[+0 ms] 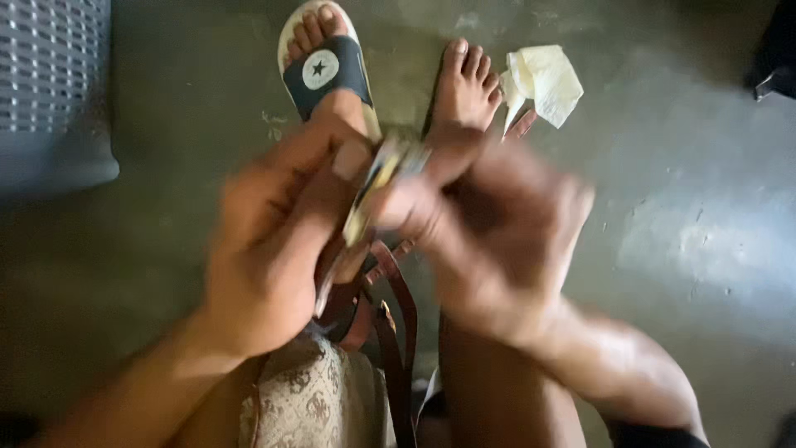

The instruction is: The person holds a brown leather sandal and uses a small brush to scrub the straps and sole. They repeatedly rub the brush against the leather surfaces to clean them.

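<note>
Between two hands (390, 224) (blurred), one strappy sandal (377, 187)

Crumpled pale cloth (543, 81), grey slatted basket (51, 91), dark slide sandal (325, 70).

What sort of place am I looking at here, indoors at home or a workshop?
Probably a home floor, though that is uncertain. The bare grey concrete floor is scuffed, a grey woven plastic basket stands at one side, and the person sits with one foot in a slide sandal, the other bare.
</note>
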